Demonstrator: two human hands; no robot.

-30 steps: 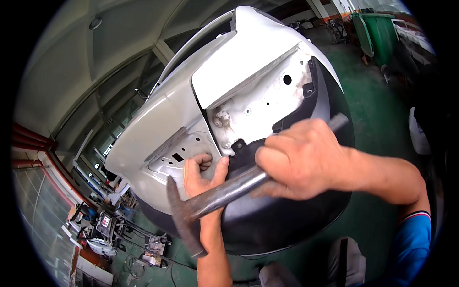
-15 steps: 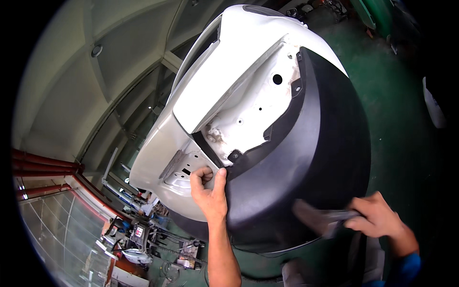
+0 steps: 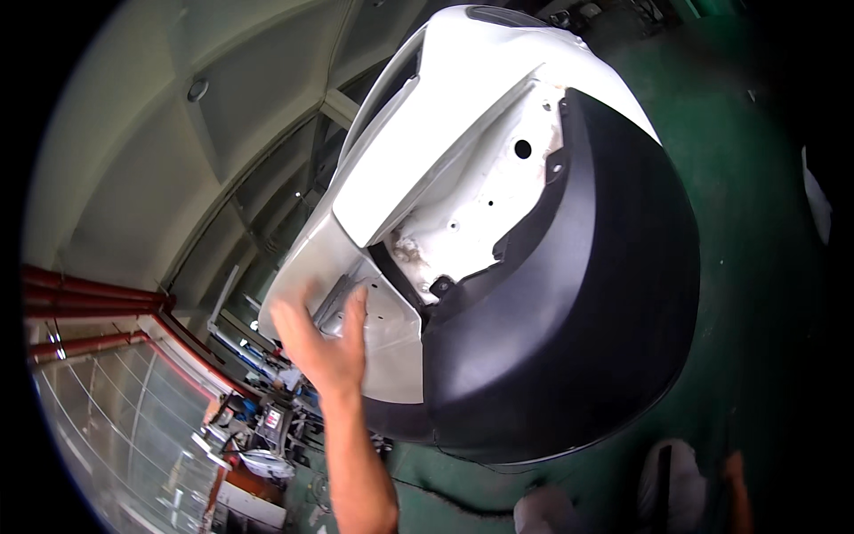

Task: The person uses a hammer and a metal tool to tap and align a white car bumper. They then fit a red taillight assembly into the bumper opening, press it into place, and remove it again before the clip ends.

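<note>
My left hand [image 3: 322, 349] is raised in front of the beige tailgate panel [image 3: 391, 356], thumb and fingers apart and holding nothing. Motion blurs its fingertips, so I cannot tell whether they touch the panel. To its right is a black bumper cover [image 3: 614, 285] fitted on the white car body [image 3: 427, 116]. Above the bumper's edge lies an open lamp recess [image 3: 471, 214] of bare white metal with round holes. Of my right hand [image 3: 737, 481], only a dim strip shows low on the right; its fingers and anything in them are hidden.
Green floor [image 3: 738, 294] runs along the car's right side. Cluttered tools and equipment [image 3: 267, 427] stand at lower left, below red pipes [image 3: 89, 298]. A dark cable [image 3: 454, 505] lies on the floor near my shoes [image 3: 674, 485].
My left hand has left the corner where panel and bumper meet, moving left and opening. My right hand, which held a blurred tool beside the bumper, has dropped down and right.
</note>
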